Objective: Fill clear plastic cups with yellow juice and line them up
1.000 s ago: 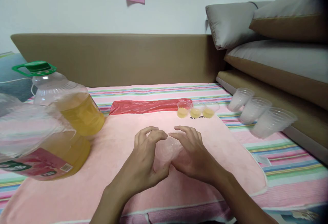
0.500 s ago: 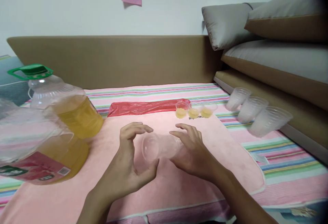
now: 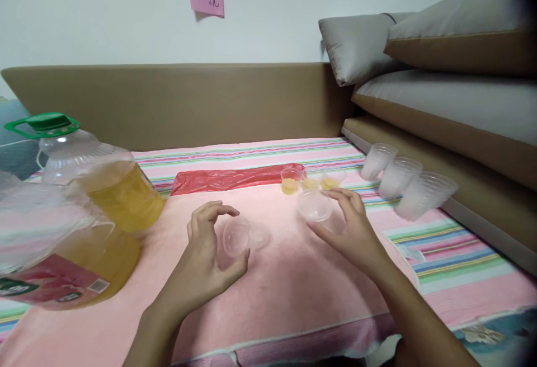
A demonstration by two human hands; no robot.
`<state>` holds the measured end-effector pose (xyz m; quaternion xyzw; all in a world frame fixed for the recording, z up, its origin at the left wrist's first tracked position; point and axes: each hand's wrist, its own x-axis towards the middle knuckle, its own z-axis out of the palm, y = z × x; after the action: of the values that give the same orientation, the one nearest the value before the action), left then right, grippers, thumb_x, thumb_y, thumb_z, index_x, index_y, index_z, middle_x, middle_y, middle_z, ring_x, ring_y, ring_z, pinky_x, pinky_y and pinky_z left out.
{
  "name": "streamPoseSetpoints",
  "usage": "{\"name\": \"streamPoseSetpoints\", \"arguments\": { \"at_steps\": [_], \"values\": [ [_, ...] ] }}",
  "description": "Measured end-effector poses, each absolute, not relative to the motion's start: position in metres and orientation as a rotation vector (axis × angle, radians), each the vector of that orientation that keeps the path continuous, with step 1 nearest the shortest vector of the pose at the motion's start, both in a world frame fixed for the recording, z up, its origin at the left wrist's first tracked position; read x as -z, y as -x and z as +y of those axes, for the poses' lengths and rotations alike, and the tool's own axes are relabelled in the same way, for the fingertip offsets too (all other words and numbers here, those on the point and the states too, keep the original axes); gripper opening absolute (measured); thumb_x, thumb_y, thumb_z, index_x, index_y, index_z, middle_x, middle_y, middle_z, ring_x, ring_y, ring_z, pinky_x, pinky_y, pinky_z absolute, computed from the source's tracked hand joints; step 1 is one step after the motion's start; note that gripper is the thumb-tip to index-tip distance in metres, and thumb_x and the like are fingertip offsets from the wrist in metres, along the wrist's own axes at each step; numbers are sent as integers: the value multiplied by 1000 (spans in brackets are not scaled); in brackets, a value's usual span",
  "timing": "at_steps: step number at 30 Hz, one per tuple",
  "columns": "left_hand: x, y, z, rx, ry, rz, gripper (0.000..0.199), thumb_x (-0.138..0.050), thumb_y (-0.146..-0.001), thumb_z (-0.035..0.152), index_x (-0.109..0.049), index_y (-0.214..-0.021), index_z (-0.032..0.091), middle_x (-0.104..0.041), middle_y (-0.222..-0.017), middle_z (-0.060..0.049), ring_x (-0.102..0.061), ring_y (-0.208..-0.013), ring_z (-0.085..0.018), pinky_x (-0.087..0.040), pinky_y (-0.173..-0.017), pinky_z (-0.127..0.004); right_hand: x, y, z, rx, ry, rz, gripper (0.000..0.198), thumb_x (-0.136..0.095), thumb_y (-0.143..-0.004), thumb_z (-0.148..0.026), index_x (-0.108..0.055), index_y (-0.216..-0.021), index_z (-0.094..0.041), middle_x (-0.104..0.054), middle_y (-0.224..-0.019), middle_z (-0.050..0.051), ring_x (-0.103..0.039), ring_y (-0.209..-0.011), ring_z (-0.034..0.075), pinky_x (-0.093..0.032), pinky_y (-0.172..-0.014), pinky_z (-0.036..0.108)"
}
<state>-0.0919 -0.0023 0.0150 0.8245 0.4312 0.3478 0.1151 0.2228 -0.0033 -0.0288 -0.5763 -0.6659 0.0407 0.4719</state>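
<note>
Spreading across the whole scene, a striped cover (image 3: 474,266) lies under a pink cloth (image 3: 285,294), and that soft ground is the first worry: any fold could rock a light cup set down on it. Over on the left come the big ones, a green-capped bottle (image 3: 121,193) with yellow liquid and a red-labelled bottle (image 3: 119,269) nearer to us; a stray left elbow could knock that one! Along the far edge stretches a strip of red plastic (image 3: 226,179). Now the hands: the left hand (image 3: 205,258) has one clear cup (image 3: 237,237) at the rim between thumb and fingers, tilted, mouth this way, though how hard it presses I cannot tell. And the right hand (image 3: 352,230) grasps another clear cup (image 3: 314,206), thumb below, fingers at the far side, well apart from its twin. Squeeze too much and such thin plastic may buckle; too little and it may slip. Off to the right, three stacks of cups (image 3: 400,178) stand clear of both hands. Smallest of all, three filled cups (image 3: 289,185) sit just beyond the right hand, and a forward nudge there could spill the yellow contents
</note>
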Motion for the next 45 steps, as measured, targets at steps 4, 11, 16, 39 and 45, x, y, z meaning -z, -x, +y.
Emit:
{"name": "streamPoseSetpoints", "arguments": {
  "at_steps": [4,11,16,39,45],
  "values": [
    [-14,89,0,-902,-2513,1358,57,-67,-86,35,-36,-133,27,-45,-132,-11,-41,-132,-33,-40,-111,-61,29,-258,-12,-55,1449,-1483,63,-74,-84,-62,-60,-129,-20,-49,-129,13,-49,-125,33,-41,-110,56],
    [-10,84,6,-827,-2650,1418,54,-68,-84,43,-41,-126,23,-51,-127,-13,-44,-126,-37,-38,-107,-66,28,-325,-34,79,1660,-1070,88,-77,-69,-74,-63,-133,-15,-46,-133,18,-58,-111,33,-51,-97,49],
    [-7,78,7,-840,-2689,1385,51,-66,-87,45,-42,-127,24,-55,-126,-13,-45,-127,-37,-34,-110,-68,39,-370,-49,187,1784,-758,97,-77,-60,-75,-64,-132,-12,-44,-137,22,-60,-108,33,-48,-102,46],
    [-5,71,11,-1269,-2528,1398,37,-53,-102,39,-43,-136,29,-57,-138,-9,-41,-139,-35,-34,-116,-61,83,-436,-64,104,2137,-577,90,-75,-57,-83,-63,-122,-23,-46,-115,16,-41,-129,37,-38,-107,44],
    [-6,72,11,-1329,-2496,1415,32,-52,-102,38,-46,-132,29,-58,-134,-10,-42,-137,-35,-35,-114,-62,85,-436,-63,113,2129,-585,93,-72,-56,-85,-62,-124,-22,-47,-110,16,-43,-125,38,-39,-105,44]
  ]
}}
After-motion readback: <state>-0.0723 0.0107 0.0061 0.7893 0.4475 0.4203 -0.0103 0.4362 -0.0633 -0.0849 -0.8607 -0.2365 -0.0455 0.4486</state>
